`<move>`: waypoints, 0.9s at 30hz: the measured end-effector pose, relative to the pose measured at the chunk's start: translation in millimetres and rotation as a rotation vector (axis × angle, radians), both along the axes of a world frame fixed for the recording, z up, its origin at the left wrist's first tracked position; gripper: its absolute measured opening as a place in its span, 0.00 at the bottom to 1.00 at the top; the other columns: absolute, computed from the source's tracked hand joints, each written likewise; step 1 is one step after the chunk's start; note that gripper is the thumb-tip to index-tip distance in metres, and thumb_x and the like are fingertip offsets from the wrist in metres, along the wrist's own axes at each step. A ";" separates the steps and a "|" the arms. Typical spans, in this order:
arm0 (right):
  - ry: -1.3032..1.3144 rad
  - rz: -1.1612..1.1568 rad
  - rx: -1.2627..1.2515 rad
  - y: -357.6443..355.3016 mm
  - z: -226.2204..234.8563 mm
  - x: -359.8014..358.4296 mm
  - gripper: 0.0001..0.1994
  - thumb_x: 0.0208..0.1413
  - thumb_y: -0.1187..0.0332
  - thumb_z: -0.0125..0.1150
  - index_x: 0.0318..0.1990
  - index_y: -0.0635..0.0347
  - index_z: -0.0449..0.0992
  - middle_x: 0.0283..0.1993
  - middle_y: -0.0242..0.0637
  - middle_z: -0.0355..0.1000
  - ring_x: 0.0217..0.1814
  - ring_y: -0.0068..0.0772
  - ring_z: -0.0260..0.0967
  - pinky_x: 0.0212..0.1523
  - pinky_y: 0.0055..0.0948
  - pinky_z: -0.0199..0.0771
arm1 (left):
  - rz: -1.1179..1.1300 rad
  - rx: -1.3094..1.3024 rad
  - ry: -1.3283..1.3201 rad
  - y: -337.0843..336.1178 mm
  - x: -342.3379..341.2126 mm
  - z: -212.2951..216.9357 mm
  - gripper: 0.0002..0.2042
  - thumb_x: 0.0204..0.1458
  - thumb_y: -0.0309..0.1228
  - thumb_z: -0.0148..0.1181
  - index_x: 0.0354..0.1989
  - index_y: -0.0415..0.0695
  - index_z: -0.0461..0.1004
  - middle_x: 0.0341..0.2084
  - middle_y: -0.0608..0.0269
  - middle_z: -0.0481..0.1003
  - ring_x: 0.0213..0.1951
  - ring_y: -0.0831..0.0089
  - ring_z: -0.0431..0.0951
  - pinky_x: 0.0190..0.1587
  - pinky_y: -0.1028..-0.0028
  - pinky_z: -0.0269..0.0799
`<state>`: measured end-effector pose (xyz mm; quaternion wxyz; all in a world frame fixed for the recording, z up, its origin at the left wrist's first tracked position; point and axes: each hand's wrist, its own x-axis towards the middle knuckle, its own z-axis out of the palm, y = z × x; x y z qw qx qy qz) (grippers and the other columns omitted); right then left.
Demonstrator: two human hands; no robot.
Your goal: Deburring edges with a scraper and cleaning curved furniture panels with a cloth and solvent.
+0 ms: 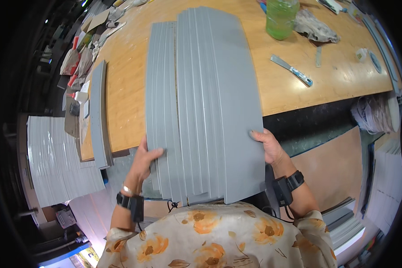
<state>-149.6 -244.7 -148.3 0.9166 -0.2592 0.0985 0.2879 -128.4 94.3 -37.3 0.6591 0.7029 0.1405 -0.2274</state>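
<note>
A fanned stack of long grey boards (pixel 236 111) lies partly on the wooden table and reaches over its near edge toward my body. The boards overlap like steps, with a narrow dark gap between a left group and a right group. My left hand (pixel 144 161) grips the stack's left edge, thumb on top and fingers hidden beneath. On the right edge my right hand (pixel 269 145) does the same, its thumb resting on the widest top board. Both forearms carry black wrist straps with small devices.
The wooden table (pixel 125 98) bears a scraper (pixel 292 71), a green liquid bottle (pixel 281 18) and a crumpled rag (pixel 316 27) at right. Narrow grey strips (pixel 100 116) lie along its left edge, near a white glue bottle (pixel 79 96). Board stacks (pixel 58 156) stand at the left below.
</note>
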 end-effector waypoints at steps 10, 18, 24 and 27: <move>0.074 -0.005 0.185 9.4 -11.2 -7.5 0.24 0.49 0.63 0.61 0.51 0.67 0.65 0.46 0.41 0.69 0.48 0.36 0.68 0.50 0.35 0.68 | -0.146 0.031 -0.053 -68.6 32.1 18.1 0.35 0.40 0.30 0.67 0.56 0.35 0.55 0.47 0.56 0.67 0.48 0.70 0.68 0.52 0.70 0.65; 0.185 -0.200 -0.137 15.6 29.0 -0.9 0.29 0.47 0.49 0.60 0.49 0.67 0.68 0.44 0.42 0.71 0.43 0.34 0.69 0.47 0.33 0.69 | -0.274 0.028 -0.016 -79.3 48.6 23.2 0.32 0.39 0.29 0.68 0.53 0.34 0.60 0.43 0.56 0.69 0.45 0.71 0.70 0.50 0.72 0.67; -0.388 0.177 -1.777 -20.8 91.0 31.7 0.36 0.38 0.58 0.67 0.52 0.72 0.61 0.47 0.54 0.67 0.49 0.50 0.67 0.49 0.39 0.67 | -0.155 0.021 0.109 -68.0 46.5 24.9 0.28 0.40 0.28 0.67 0.51 0.36 0.62 0.39 0.59 0.71 0.41 0.73 0.72 0.46 0.74 0.70; -0.594 -0.098 -1.519 -36.1 69.3 44.4 0.36 0.37 0.63 0.68 0.54 0.70 0.60 0.55 0.54 0.60 0.57 0.49 0.60 0.55 0.38 0.61 | -0.169 -0.025 0.080 -71.9 46.7 16.7 0.26 0.41 0.28 0.65 0.50 0.37 0.62 0.35 0.62 0.72 0.36 0.75 0.73 0.41 0.74 0.73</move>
